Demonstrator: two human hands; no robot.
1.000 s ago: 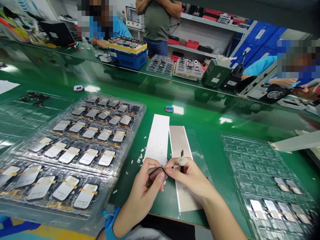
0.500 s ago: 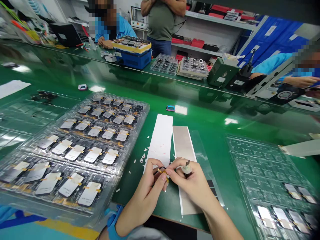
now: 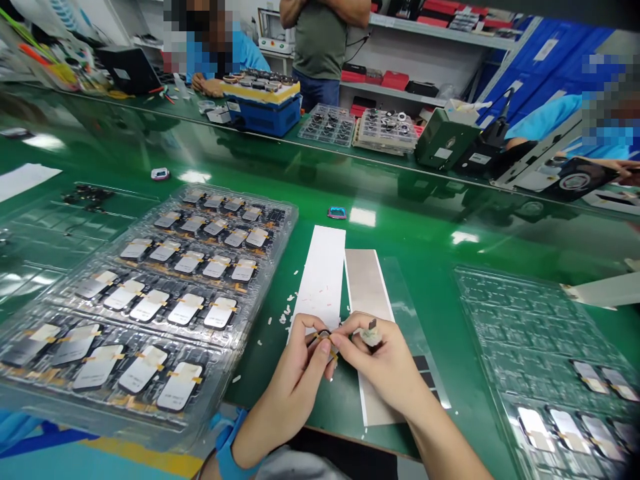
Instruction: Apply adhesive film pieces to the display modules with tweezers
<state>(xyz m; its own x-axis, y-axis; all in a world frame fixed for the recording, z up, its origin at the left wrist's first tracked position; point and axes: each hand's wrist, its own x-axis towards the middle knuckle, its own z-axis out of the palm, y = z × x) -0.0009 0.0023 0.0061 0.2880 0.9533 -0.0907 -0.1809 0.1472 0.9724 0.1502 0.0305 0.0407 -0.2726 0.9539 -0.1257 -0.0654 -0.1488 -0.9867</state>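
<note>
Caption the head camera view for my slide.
Left hand and right hand meet at a small taped part beside a plastic tray of taped panels.

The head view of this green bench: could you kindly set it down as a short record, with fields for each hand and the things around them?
Left hand: pinches a small dark part with amber tape
Right hand: holds a small dark tool with a white wad
Beneath hands: white strip, grey strip
Left side: clear tray of taped panels
Right side: clear tray, panels at its near end
</note>
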